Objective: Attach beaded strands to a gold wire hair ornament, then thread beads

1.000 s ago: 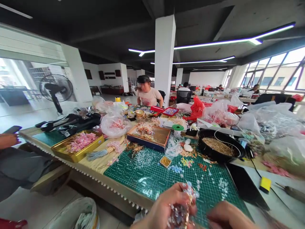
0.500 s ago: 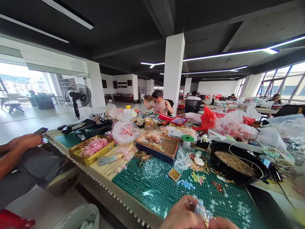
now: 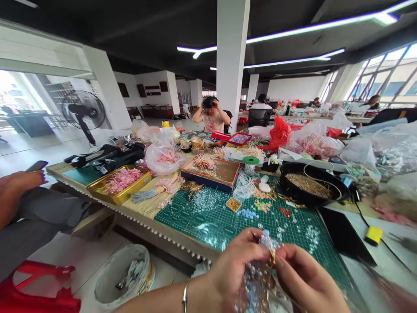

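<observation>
Near the bottom of the head view, my left hand (image 3: pixel 233 265) is closed on a beaded piece (image 3: pixel 256 282) of clear and pale blue beads with gold wire. My right hand (image 3: pixel 308 278) pinches the gold part of the same piece, close to my left fingertips. The piece hangs down between both hands, partly hidden by the fingers. Beyond them, a green cutting mat (image 3: pixel 195 228) bears loose clear beads (image 3: pixel 206 200), blue beads (image 3: pixel 247 213), red beads (image 3: pixel 284 211) and a small square dish of gold beads (image 3: pixel 233 204).
A gold tin (image 3: pixel 119 184) of pink flowers and a wooden tray (image 3: pixel 224 174) stand behind. At the right are a black pan (image 3: pixel 306 184) and a dark flat panel (image 3: pixel 345 234). A bin (image 3: pixel 125 278) is at lower left. One person sits left, another across.
The view has tilted down, showing more of both hands and the hanging piece. The person across has raised both hands to the head.
</observation>
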{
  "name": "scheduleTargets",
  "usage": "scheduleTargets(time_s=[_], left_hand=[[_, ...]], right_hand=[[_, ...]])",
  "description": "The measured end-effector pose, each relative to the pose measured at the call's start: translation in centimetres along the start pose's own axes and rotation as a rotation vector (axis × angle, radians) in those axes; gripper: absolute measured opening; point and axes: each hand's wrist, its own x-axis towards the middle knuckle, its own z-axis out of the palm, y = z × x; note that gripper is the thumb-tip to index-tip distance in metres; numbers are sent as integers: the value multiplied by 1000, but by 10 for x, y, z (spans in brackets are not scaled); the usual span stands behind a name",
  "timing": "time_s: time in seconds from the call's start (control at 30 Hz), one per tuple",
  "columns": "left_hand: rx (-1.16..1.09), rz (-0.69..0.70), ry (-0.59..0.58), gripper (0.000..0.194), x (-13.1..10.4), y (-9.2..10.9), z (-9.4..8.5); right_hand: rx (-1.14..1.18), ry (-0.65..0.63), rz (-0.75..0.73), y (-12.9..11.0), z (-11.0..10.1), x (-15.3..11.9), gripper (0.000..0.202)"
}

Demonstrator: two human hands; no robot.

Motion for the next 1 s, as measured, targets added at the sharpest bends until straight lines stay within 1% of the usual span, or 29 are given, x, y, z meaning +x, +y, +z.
scheduleTargets(time_s=[0.17, 0.27, 0.33, 0.43, 0.5, 0.6, 0.67, 0.73, 0.77, 0.8, 0.83, 0.87, 0.93, 1.0], left_hand=[[64, -128, 34, 28, -6, 2, 6], [77, -167, 6, 25, -8, 3, 5], [66, -178, -24, 25, -9, 1, 3], [39, -202, -15, 28, -9, 0, 0], [8, -191, -6, 28, -9, 0, -1], [-22, -95, -54, 23, -12, 3, -1], [-9, -54, -88, 22, -14, 6, -1], [30, -64, -106, 26, -16, 7, -2], [53, -74, -105, 28, -17, 8, -2], [72, -82, -101, 30, -17, 8, -2], [85, -86, -95, 32, -18, 8, -1], [90, -83, -86, 34, -18, 8, 0], [82, -73, -71, 36, -19, 7, 4], [77, -75, -66, 35, -19, 7, 7]], right_hand=[[-10, 79, -3, 1, 2, -3, 31], [-91, 119, -45, -1, 3, -7, 30], [-146, 118, -66, -2, 2, -9, 28], [-205, 106, -82, -2, 0, -10, 25], [-326, 139, -102, 2, -3, -11, 23], [-510, 177, -115, 12, -11, -17, 23], [-569, 149, -89, 17, -18, -23, 26], [-637, 82, -47, 17, -27, -29, 29], [-688, 38, -50, 14, -32, -31, 29], [-756, 1, -90, 10, -36, -32, 26], [-841, -19, -171, 5, -40, -33, 22], [-936, -23, -286, -1, -43, -34, 20], [-1125, -20, -505, -12, -46, -33, 32], [-1252, -58, -619, -21, -43, -32, 41]])
